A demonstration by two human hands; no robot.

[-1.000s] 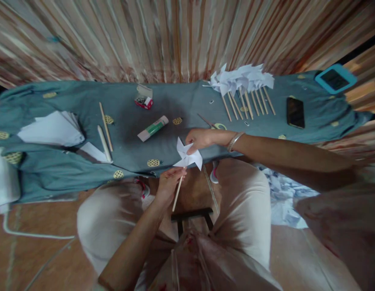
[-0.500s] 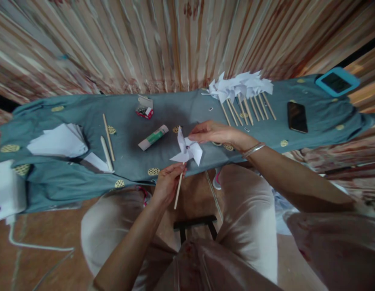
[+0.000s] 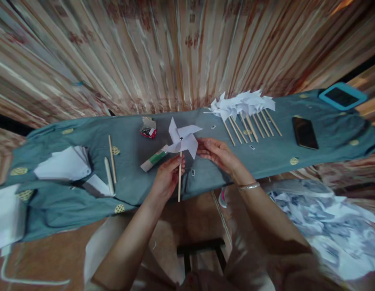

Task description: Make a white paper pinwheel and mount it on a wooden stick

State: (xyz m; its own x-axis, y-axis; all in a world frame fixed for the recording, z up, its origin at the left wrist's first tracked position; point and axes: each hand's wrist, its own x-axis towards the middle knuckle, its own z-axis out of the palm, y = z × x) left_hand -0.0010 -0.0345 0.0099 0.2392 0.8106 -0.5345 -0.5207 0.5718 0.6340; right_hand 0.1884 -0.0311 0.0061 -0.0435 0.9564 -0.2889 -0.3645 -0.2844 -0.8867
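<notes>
My left hand (image 3: 167, 178) grips the wooden stick of a white paper pinwheel (image 3: 183, 138), just below its blades. The pinwheel stands upright over the cloth, with a dark pin at its centre. Beside its right blade is my right hand (image 3: 216, 153), fingers apart and slightly curled, holding nothing. A green and white tube (image 3: 153, 159) lies partly behind the pinwheel and my left hand. Further back sits an open red box of pins (image 3: 148, 128).
Finished pinwheels (image 3: 243, 106) lie in a row at the back right, near a phone (image 3: 305, 132) and a blue-framed device (image 3: 342, 96). On the left are stacked paper (image 3: 64, 163), a stick (image 3: 112, 159) and a white pen-like tool (image 3: 108, 176). Paper scraps (image 3: 336, 230) fill a bag at lower right.
My right hand has moved off the blades to the pinwheel's right side, and its fingers have spread. The pinwheel has turned and faces the camera more. The whole view has shifted.
</notes>
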